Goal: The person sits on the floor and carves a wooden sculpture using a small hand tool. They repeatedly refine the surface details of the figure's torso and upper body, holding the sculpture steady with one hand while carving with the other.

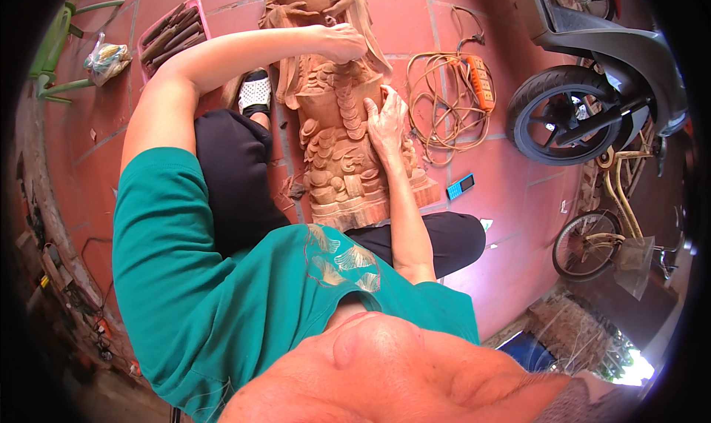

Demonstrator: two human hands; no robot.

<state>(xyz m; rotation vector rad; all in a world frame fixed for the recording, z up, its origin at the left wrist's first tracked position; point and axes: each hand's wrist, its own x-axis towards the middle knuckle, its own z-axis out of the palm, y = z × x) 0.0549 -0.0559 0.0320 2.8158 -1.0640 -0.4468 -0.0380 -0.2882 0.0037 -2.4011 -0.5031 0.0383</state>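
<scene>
A carved reddish-brown wooden statue [329, 105] lies lengthwise on the floor in front of me, its broad base close to my legs and its upper part farther off. My left hand [344, 44] is closed over the upper part of the carving, fingers curled in. Whatever it may grip is hidden under the fingers. Farther down the right side, my right hand [386, 123] rests against the wood, its fingers apart and nothing held in it.
An orange power strip [481, 84] with a coiled cord [426, 119] and a blue phone [460, 187] lie to the right, near a motorbike wheel [566, 117] and a bicycle [589, 244]. On the left are a pink tray [201, 12] of dark tools, a plastic bag [106, 62] and a green chair [55, 45].
</scene>
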